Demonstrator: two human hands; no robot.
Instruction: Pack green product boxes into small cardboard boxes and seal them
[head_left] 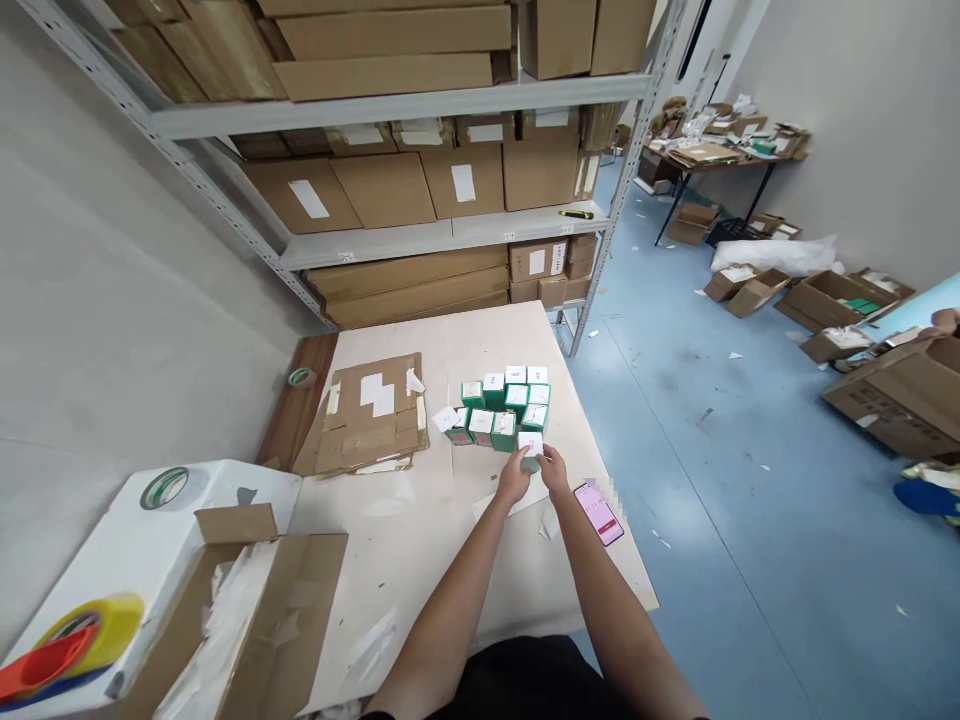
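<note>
Left hand: the left hand (514,482) presses its fingers on the left side of the small box (530,446).
Right hand: the right hand (556,470) presses on the other side, so the box is pinched between both hands.
Small box: it is green with a white top. It sits low on the table (420,540), at the near end of the other boxes (504,404), right next to them.
How it feels: it looks light and made of thin card. I think a hard squeeze would dent it.
Where to hold: the flat sides look best, one hand on each.
Phone: a pink phone (598,512) lies just beside the right hand.
Farther off: flat cardboard (371,415) and a tape roll (302,376) lie to the left. An open carton (262,600) is near the person. A shelf (420,240) of brown boxes stands behind the table.
</note>
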